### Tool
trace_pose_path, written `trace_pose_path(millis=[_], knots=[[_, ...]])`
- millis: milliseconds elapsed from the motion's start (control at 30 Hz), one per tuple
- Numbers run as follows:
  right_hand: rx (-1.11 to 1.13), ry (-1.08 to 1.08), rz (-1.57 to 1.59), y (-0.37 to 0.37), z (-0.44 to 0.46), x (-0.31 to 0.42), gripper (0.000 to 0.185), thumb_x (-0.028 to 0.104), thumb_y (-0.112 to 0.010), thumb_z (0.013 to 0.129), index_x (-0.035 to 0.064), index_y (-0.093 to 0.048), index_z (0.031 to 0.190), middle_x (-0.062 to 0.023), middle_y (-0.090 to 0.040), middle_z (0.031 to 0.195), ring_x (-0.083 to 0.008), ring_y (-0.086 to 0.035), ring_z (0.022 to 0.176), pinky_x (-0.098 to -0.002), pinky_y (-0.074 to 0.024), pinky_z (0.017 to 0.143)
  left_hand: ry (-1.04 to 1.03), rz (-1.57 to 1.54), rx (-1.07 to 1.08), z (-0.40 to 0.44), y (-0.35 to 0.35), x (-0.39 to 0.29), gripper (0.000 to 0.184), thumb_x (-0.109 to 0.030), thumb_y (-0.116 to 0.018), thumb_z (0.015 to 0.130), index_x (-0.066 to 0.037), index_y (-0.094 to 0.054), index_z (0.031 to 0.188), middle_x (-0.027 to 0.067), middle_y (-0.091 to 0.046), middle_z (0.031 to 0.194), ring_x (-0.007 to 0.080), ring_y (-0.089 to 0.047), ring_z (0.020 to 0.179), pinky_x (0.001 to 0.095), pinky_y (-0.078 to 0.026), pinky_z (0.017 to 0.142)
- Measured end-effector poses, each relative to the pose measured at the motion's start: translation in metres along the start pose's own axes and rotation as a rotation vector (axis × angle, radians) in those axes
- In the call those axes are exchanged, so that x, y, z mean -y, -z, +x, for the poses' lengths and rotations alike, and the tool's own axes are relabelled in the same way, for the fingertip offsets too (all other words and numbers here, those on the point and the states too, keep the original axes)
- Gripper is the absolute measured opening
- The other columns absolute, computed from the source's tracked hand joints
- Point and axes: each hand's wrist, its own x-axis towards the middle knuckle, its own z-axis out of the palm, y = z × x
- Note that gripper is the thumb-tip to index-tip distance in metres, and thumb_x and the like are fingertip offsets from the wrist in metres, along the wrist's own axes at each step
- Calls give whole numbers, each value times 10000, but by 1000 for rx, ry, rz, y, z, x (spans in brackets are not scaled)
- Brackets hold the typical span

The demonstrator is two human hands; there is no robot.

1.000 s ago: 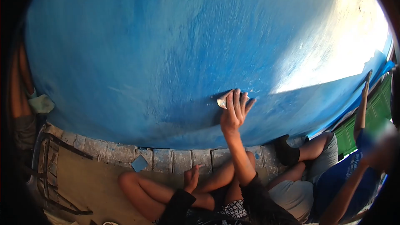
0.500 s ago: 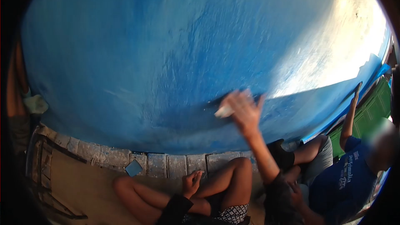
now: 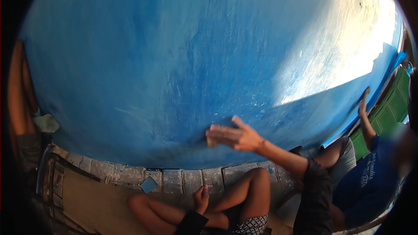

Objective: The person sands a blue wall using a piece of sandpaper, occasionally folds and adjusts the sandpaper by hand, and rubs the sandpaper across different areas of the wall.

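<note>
My right hand (image 3: 233,137) lies against the lower part of a blue painted wall (image 3: 196,69), its arm reaching in from the right. Under its fingers, pressed to the wall, is a small pale, folded piece (image 3: 212,142); whether it is sandpaper or cloth I cannot tell. My left hand (image 3: 201,199) rests over my bent legs, fingers curled, with a small pale tip showing at the top that I cannot make out. Below the wall, a small blue square piece (image 3: 149,185) lies on the brick ledge (image 3: 172,181), apart from both hands.
At right, a person in a blue shirt (image 3: 363,182) sits with a hand (image 3: 364,104) on the wall. Another person's limbs (image 3: 19,95) and a pale cloth-like thing (image 3: 46,123) are at left. A dark metal frame (image 3: 54,159) stands lower left. Green panels (image 3: 385,113) stand beyond.
My right hand has moved down and left along the wall with the pale piece, turning so the fingers point left. My left hand stays over my legs. The view has shifted slightly.
</note>
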Motion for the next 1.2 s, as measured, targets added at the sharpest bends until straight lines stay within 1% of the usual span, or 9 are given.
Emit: trace_pose_path(millis=[200,333,500,633,800,833,933,1033,1200], knots=[[-520,-775,-45,62,24,-148,465,133,-701,819,229,-664,1272,10,-615,1366,-223,-542,1307,-615,-31,1199,76,-40,73,19,-2,5,350,-275,-472,1059,-28,-720,1041,3,-479,548,65,-480,514,273,-364,500],[-158,-509,439,3,0,-1,472,178,-578,930,323,-573,1379,87,-542,1446,-161,-424,1409,-582,-156,1195,43,-202,177,15,-10,-1,355,-255,-425,1077,-5,-656,1179,12,-545,645,65,-492,535,260,-400,518],[-112,-119,79,-17,-39,40,517,232,-690,862,319,-590,1362,103,-495,1485,-128,-480,1357,-488,-222,1187,-26,-138,214,5,-9,-8,373,-275,-406,1083,-22,-618,1254,12,-579,705,63,-502,549,259,-417,525],[-363,-649,150,14,-59,-87,302,138,-674,893,230,-723,1176,53,-695,1226,-219,-581,1263,-530,-301,1162,15,-53,244,5,-1,-9,367,-287,-408,1079,-53,-616,1270,23,-600,718,73,-532,560,264,-433,532],[-614,-989,-100,51,-24,-134,264,14,-560,927,69,-720,1129,-87,-646,1315,-385,-479,1349,-589,-237,1160,-4,-14,317,15,-11,-15,339,-258,-431,1067,-69,-609,1285,27,-599,711,83,-544,558,267,-443,533],[-734,-1028,15,31,-14,-103,363,-1,-584,860,137,-729,1163,-92,-659,1297,-372,-516,1322,-597,-148,1184,-77,-48,362,12,-14,-22,325,-244,-441,1062,-72,-620,1273,27,-599,704,83,-548,560,269,-447,534],[-392,-810,305,-16,-9,36,487,119,-602,877,226,-611,1352,32,-580,1409,-240,-392,1431,-609,-17,1201,-216,-3,394,4,-8,-31,292,-208,-460,1053,-65,-643,1230,28,-600,691,90,-562,567,275,-456,543],[-138,-636,321,-48,-20,132,542,157,-598,887,287,-547,1411,89,-469,1507,-148,-423,1406,-616,-44,1203,-299,84,314,-2,10,-32,293,-214,-459,1053,-35,-663,1163,34,-602,683,109,-578,572,277,-463,552],[-399,-550,61,-3,-21,-20,489,146,-633,886,303,-594,1348,101,-516,1463,-150,-444,1391,-595,-30,1214,-91,-345,-77,-8,41,-16,469,-358,-394,1072,26,-662,1097,57,-622,746,138,-591,601,263,-458,558]])
